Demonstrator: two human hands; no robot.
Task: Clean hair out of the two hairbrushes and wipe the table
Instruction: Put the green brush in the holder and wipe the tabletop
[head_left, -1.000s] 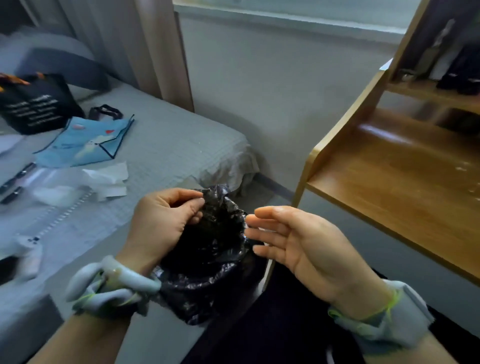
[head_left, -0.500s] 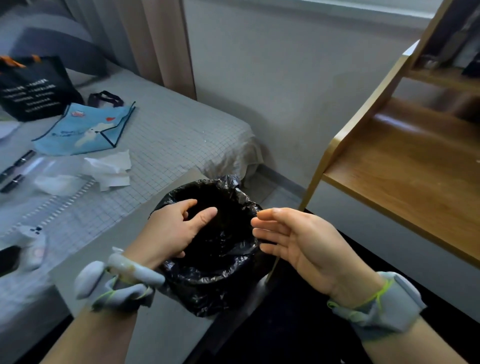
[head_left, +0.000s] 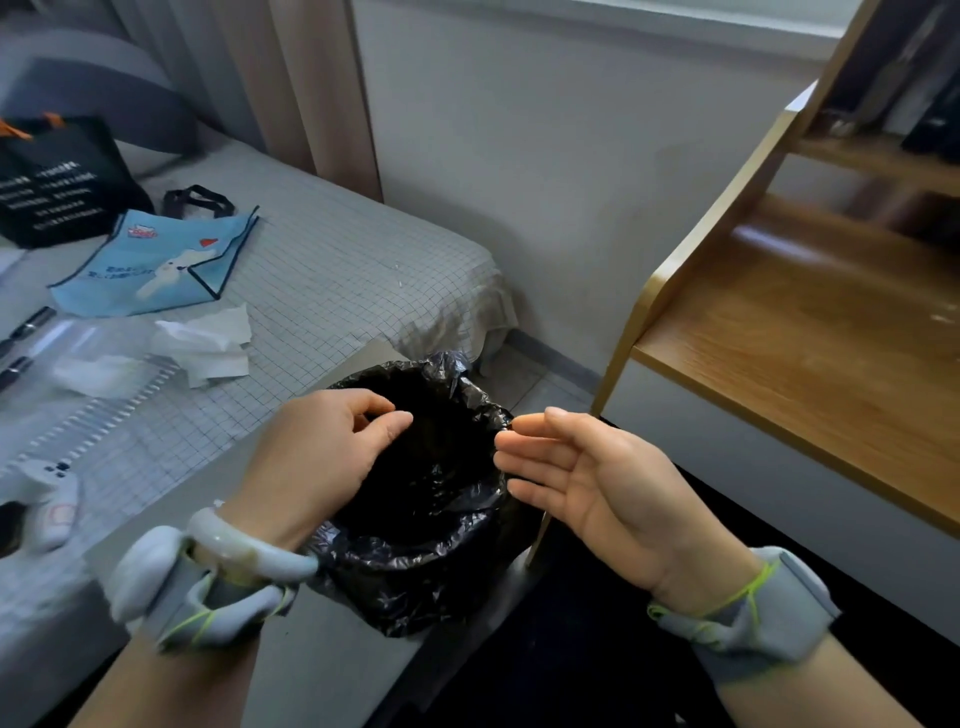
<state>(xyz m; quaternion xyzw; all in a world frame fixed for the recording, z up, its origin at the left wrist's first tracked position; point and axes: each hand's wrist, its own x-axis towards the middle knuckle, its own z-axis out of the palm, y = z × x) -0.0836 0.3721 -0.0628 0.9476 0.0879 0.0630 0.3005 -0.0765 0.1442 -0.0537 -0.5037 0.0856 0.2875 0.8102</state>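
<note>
At the far left, on the bed (head_left: 337, 270), a black bag (head_left: 52, 176) is seen, printed with rows of white writing too blurred to be read. Beside it a light blue tote (head_left: 156, 260) is laid flat; a white cartoon figure and small lettering are printed on it, none legible. Crumpled white tissue (head_left: 208, 343) lies just below. Over the mouth of the black-lined bin (head_left: 415, 582) the left hand (head_left: 322, 457) is held, fingers curled toward the thumb; whether anything is pinched cannot be told. The right hand (head_left: 587, 483) is held apart, fingers straight, fingertips just beside the rim. The wooden table (head_left: 805, 374) stands at the right.
</note>
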